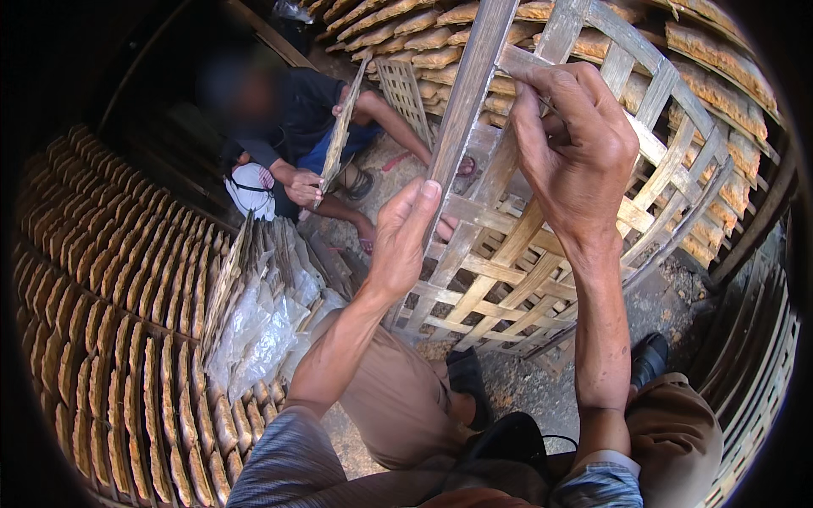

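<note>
I hold a woven bamboo lattice tray (pixel 500 279) upright in front of me. My left hand (pixel 400 237) grips its left edge strip, thumb pressed against the slat. My right hand (pixel 576 144) reaches to the upper part of the tray, fingers pinching something thin at a crossing of the slats. The tray's lower edge rests near my knees.
Another person (pixel 288 127) crouches at the back, holding a second bamboo tray (pixel 341 131) on edge. Rows of stacked brown flat pieces (pixel 118 339) fill the left side and more lie on racks (pixel 720 76) at the upper right. Clear plastic sheets (pixel 262 330) lie beside my left knee.
</note>
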Tool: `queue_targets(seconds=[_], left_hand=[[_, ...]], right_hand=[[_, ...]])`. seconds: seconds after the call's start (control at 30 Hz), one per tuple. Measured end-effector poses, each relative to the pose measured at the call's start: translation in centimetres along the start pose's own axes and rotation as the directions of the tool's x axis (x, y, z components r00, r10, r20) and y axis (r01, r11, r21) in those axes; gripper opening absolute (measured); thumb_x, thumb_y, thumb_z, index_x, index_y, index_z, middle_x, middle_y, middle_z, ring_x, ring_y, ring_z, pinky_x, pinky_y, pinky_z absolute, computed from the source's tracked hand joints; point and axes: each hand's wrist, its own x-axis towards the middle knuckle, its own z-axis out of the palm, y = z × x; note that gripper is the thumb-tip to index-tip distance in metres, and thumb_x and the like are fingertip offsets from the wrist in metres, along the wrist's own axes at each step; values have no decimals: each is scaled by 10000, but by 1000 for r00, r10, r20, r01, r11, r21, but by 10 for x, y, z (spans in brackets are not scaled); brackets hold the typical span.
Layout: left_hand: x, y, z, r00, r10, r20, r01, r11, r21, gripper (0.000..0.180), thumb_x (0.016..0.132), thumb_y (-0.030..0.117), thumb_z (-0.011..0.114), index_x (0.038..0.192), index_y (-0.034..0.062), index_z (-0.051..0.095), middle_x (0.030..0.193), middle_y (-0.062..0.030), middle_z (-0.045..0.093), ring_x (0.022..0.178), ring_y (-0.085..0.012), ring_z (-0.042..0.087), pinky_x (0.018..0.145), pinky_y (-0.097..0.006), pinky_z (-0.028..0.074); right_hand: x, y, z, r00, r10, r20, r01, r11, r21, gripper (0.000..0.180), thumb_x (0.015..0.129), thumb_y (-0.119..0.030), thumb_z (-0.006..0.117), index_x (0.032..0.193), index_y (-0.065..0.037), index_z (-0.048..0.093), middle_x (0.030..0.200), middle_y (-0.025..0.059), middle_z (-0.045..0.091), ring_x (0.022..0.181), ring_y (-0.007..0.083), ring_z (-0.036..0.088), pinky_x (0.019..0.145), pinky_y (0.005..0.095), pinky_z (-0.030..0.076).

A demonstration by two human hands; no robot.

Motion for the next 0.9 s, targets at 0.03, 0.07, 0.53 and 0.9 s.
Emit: queue_targets(seconds=[0.03, 0.07, 0.53, 0.9], left_hand=[[0, 0, 0, 1000, 3, 7, -3, 1000, -10, 450, 1171, 385, 462, 1189, 3, 699, 913, -43, 686, 787, -90, 615, 730, -251, 502], [0, -1, 0, 1000, 6, 13, -6, 1000, -20, 449, 1171, 385, 463, 1196, 4, 698, 912, -41, 685, 786, -89, 615, 729, -250, 502], [0, -9, -5, 1000, 29, -4, -29, 1000, -5, 451, 1164, 405, 480, 1243, 21, 701, 891, -33, 669, 772, -77, 603, 711, -235, 490], [2, -11, -3, 998, 57, -2, -57, 998, 9, 460, 1162, 419, 475, 1202, 22, 703, 898, -35, 670, 774, -78, 602, 709, -241, 489]], right_hand=[[-1, 1, 2, 1000, -17, -8, 17, 1000, 5, 151, 875, 18, 757, 1022, -20, 759, 831, 88, 661, 649, 203, 681, 554, 348, 546], [-1, 1, 2, 1000, -15, 7, 15, 1000, 1, 147, 876, 17, 756, 1019, -18, 759, 830, 90, 663, 645, 205, 680, 549, 348, 549], [-17, 12, 5, 981, -158, 108, 159, 987, -1, 109, 911, 15, 753, 1012, -15, 780, 901, 77, 713, 671, 107, 679, 521, 268, 559], [-19, 3, 4, 992, -89, 91, 90, 996, -8, 207, 896, 64, 756, 1090, -3, 781, 940, 62, 708, 704, 109, 685, 559, 260, 549]])
